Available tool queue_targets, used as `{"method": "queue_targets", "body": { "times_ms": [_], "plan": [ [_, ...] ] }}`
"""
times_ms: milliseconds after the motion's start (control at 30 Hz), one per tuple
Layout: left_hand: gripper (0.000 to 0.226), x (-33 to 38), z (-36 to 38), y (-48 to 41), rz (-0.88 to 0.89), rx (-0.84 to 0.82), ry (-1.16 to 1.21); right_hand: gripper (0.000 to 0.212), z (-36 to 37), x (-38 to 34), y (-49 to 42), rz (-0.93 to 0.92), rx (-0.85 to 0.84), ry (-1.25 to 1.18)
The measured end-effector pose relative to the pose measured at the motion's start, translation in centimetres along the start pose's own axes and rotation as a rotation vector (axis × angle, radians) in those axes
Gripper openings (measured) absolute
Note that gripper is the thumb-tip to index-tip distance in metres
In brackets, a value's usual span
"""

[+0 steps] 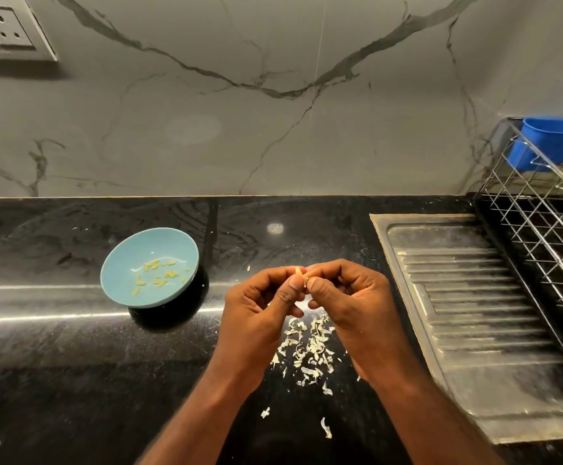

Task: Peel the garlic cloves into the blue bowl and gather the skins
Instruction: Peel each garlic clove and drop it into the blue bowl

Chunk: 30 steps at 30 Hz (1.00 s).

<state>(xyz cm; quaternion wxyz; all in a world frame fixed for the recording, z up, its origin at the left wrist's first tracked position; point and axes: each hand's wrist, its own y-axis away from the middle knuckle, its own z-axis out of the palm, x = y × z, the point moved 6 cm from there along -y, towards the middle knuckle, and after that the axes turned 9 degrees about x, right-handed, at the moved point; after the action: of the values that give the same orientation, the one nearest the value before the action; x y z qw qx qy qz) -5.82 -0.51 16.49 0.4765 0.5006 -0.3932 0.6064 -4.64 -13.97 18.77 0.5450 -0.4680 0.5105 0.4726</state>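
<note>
Garlic clove (299, 272) is pinched between both hands, with the thumb tips pressed together over it. Only its pale yellow tip is seen above the thumbs. Left hand (261, 302) and right hand (352, 297) are curled, fingers tucked in around the clove, and held just above the counter. Whether skin remains on the clove cannot be told, as most of it is hidden.

Handling, as judged: the clove is tiny, light, firm but bruisable. Once bared it is likely slick, so it is best held by its ends with the fingertips while skin is lifted from the root end by a nail. The shed skins (307, 350) are papery and near weightless, easily scattered by a quick sweep. They are better gathered by a flat palm dragged slowly than picked up singly.

The shed skins are strewn on the black countertop (72, 364) below and between the wrists, with a few strays nearer the viewer. Blue bowl (172, 241) is set left of the hands, near but apart, and peeled cloves (159, 275) lie in it. Steel drainboard (475, 313) is found just right of the right hand. A wire rack (542, 236) holding a blue tub (555, 139) is farther right.
</note>
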Motion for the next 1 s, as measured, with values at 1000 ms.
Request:
{"method": "queue_targets", "body": {
  "times_ms": [1000],
  "plan": [
    [0.016, 2.1, -0.3, 0.2, 0.409, 0.018, -0.346, 0.007, -0.7, -0.3, -0.4, 0.031, -0.066, 0.030]
  ]
}}
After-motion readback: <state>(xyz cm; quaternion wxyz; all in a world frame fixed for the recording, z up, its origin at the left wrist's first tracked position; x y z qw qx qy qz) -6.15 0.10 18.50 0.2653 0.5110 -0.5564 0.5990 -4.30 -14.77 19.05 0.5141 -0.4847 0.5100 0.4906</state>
